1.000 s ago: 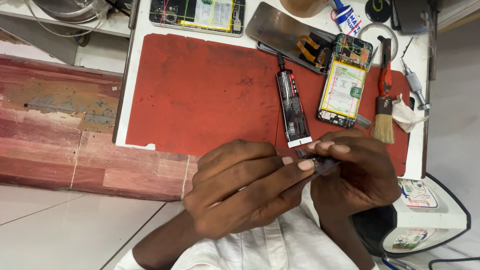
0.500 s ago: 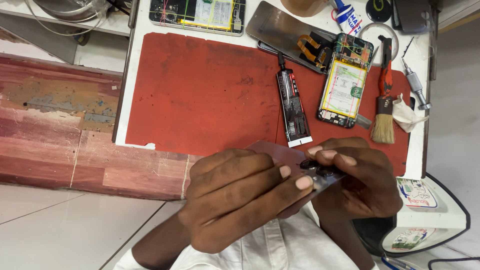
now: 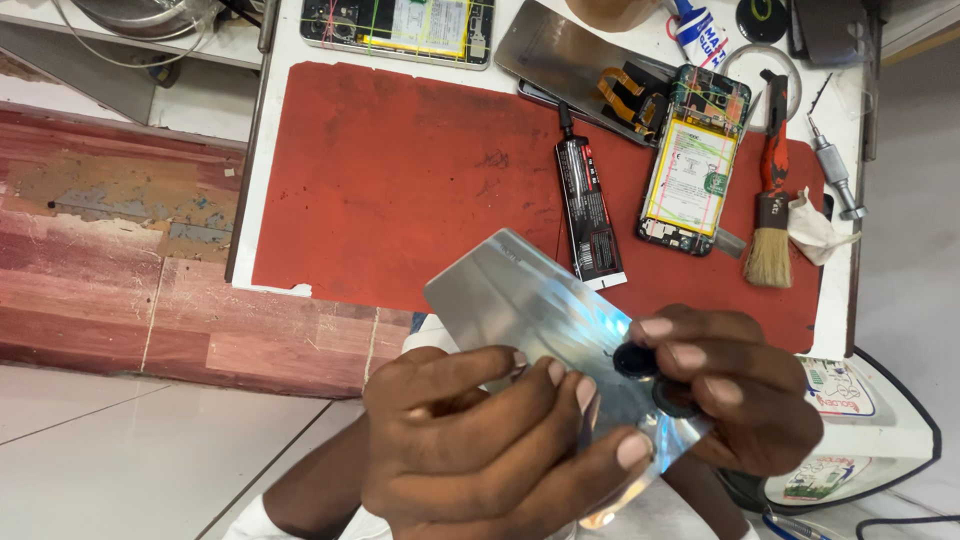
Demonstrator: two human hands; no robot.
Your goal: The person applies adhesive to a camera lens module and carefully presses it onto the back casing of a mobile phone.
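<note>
Two hands grip a shiny phone back cover (image 3: pixel 520 300) above the table's near edge: the left hand (image 3: pixel 480 440) curls its fingers over the lower edge, the right hand (image 3: pixel 740 385) pinches the camera end. Behind lies a red mat (image 3: pixel 400 180) on a white table (image 3: pixel 280 60), carrying a glue tube (image 3: pixel 590 215), an opened phone (image 3: pixel 695 165) and a brush (image 3: pixel 770 225). Pale floor tiles (image 3: pixel 100 460) show below.

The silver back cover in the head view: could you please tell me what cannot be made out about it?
- Silver back cover: its lower end is hidden under the left hand and right hand.
- Black camera ring: partly covered by right fingers.
- The cover's inner face is turned away.
</note>
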